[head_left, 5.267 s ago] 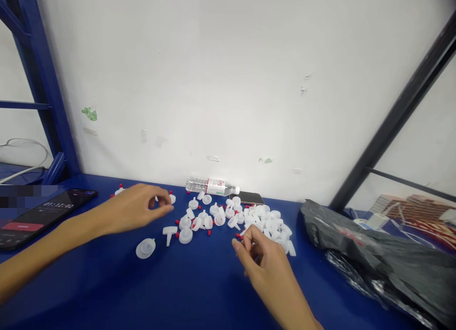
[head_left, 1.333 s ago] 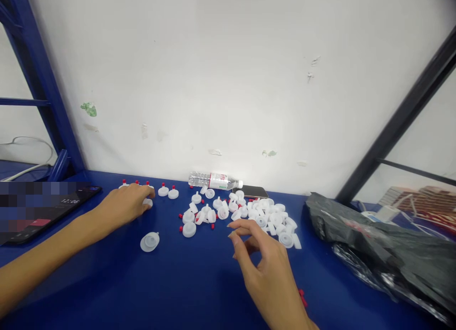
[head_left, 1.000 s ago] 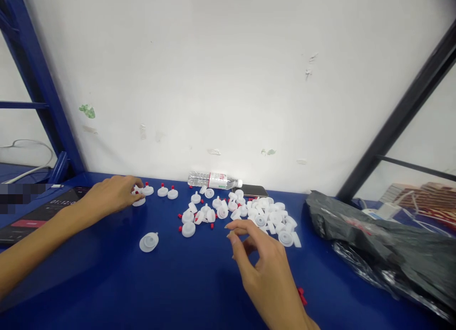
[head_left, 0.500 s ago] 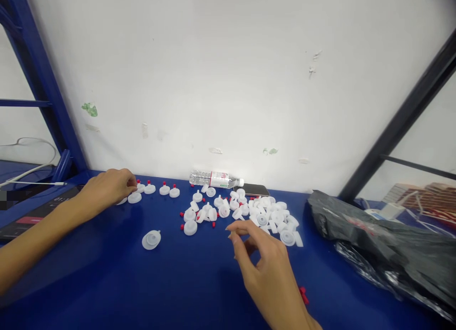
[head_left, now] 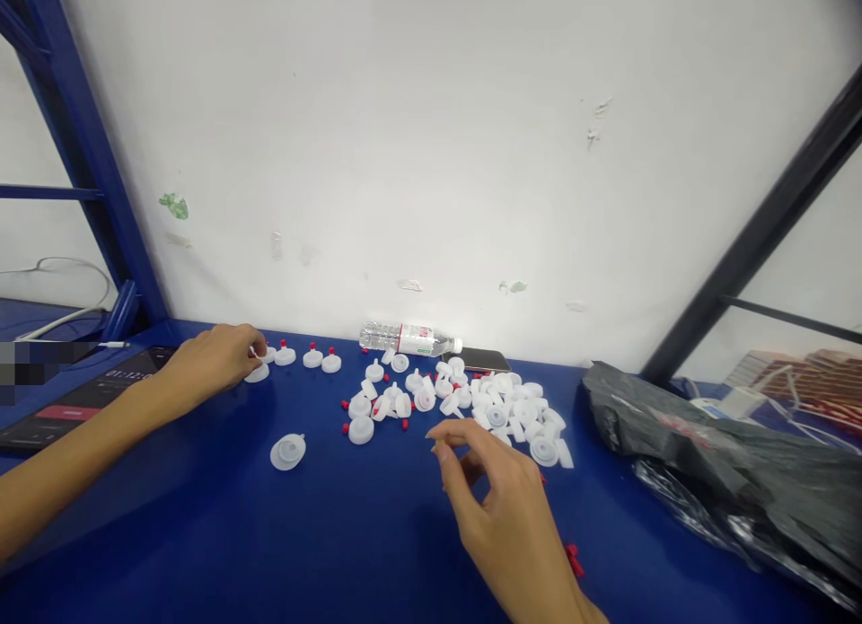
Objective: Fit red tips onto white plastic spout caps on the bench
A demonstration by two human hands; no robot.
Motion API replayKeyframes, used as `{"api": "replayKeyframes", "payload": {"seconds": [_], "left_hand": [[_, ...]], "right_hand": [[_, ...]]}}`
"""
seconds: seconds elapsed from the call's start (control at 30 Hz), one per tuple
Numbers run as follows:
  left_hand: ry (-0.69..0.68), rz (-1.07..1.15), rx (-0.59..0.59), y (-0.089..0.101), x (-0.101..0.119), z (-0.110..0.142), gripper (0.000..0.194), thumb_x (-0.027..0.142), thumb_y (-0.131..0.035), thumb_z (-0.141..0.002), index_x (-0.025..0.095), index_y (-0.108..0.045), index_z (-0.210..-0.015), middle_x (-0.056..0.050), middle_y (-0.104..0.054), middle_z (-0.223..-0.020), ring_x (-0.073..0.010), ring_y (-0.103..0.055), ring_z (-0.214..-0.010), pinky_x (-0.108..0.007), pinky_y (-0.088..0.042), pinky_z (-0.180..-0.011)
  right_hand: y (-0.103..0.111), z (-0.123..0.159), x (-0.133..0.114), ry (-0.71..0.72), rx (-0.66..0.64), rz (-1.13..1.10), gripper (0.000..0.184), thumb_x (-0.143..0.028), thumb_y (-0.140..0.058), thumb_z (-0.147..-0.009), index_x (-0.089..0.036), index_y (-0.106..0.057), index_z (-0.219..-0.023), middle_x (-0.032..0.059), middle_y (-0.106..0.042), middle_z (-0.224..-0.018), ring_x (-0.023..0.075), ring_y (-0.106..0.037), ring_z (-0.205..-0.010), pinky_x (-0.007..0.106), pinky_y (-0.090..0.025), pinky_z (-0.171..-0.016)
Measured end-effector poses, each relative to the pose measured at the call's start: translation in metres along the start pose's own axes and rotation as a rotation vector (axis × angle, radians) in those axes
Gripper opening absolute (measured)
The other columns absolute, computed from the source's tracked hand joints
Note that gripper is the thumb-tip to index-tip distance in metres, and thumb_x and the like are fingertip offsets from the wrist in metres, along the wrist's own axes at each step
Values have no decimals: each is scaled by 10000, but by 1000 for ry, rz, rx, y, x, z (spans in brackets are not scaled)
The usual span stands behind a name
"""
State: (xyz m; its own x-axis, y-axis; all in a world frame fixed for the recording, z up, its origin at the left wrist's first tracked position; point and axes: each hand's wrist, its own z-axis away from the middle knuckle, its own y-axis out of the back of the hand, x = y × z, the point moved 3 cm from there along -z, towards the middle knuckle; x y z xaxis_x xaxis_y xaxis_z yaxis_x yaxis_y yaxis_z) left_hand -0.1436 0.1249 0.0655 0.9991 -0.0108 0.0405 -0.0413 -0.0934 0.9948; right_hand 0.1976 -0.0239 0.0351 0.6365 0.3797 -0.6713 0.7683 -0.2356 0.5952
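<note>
At the left end of a row of white caps with red tips (head_left: 312, 356), my left hand (head_left: 219, 356) is closed, its fingertips pinching the top of a white cap (head_left: 257, 373) that stands on the table. The fingers hide that cap's tip. My right hand (head_left: 502, 494) hovers in front of the pile of white caps (head_left: 515, 407), thumb and forefinger brought together in a loose pinch with nothing visible between them. Between the hands, a single white cap (head_left: 288, 452) lies tilted with its inner side showing. More white caps (head_left: 361, 429) and small red tips (head_left: 405, 424) lie loosely scattered mid-table.
A clear plastic bottle (head_left: 410, 338) lies along the wall, beside a dark phone (head_left: 481, 360). Another phone (head_left: 60, 413) with a timer display lies under my left forearm. On the right is a black plastic bag (head_left: 714, 462). Red tips (head_left: 574, 559) sit by my right wrist.
My left hand has shifted very slightly and stays at the cap. My right hand holds its place. The whole view has moved a little.
</note>
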Motion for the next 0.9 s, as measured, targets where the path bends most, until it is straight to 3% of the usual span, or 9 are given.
{"api": "replayKeyframes", "payload": {"seconds": [0.17,0.27,0.37,0.47,0.63,0.77,0.9], "left_hand": [[9,-27,49,4,15,7,483,398,-429,-965,92,-674,-1248,-224,-716,-1198,-389,-655,-1033,-374,-397,-730],[-48,22,54,9,34,15,484,470,-382,-985,143,-702,-1144,-183,-722,-1158,-353,-658,-975,-357,-386,-716],[-137,97,-34,7,53,25,484,606,-448,-946,201,-705,-883,-76,-747,-875,-258,-655,-790,-317,-381,-680],[-218,177,-184,-7,63,35,470,677,-580,-842,221,-659,-756,-43,-709,-724,-230,-630,-690,-305,-363,-608],[-289,328,-397,-24,64,43,278,518,-671,-787,263,-711,-890,-22,-728,-797,-206,-652,-656,-271,-404,-513],[-305,443,-461,-12,72,46,296,493,-626,-857,261,-767,-976,-26,-719,-803,-179,-647,-650,-224,-450,-471],[-404,765,-529,-1,93,55,316,533,-666,-887,249,-797,-933,-8,-674,-721,-135,-582,-621,-198,-496,-520]], "right_hand": [[0,0,0,2,8,-7,210,-245,-531,-1003,-295,-701,-1115,-42,-712,-858,115,-621,-622,245,-360,-495],[-1,0,1,2,6,-18,212,-246,-525,-1002,-294,-698,-1115,-35,-714,-872,119,-627,-635,238,-352,-484],[-1,-1,1,3,1,-17,205,-243,-518,-1002,-287,-693,-1100,-31,-708,-860,122,-619,-628,235,-354,-487],[-1,-1,1,2,1,-14,188,-239,-517,-1000,-277,-689,-1065,-25,-708,-862,126,-624,-638,233,-361,-494],[-1,-1,1,0,-4,-2,190,-252,-514,-1005,-289,-684,-1082,-31,-706,-863,124,-618,-632,236,-354,-493],[-2,-1,2,4,-5,9,188,-263,-512,-1011,-294,-682,-1084,-36,-698,-854,122,-618,-636,241,-363,-513],[-3,0,1,-13,-18,-26,193,-313,-521,-1019,-308,-680,-1129,-40,-721,-894,115,-634,-628,242,-379,-522]]}}
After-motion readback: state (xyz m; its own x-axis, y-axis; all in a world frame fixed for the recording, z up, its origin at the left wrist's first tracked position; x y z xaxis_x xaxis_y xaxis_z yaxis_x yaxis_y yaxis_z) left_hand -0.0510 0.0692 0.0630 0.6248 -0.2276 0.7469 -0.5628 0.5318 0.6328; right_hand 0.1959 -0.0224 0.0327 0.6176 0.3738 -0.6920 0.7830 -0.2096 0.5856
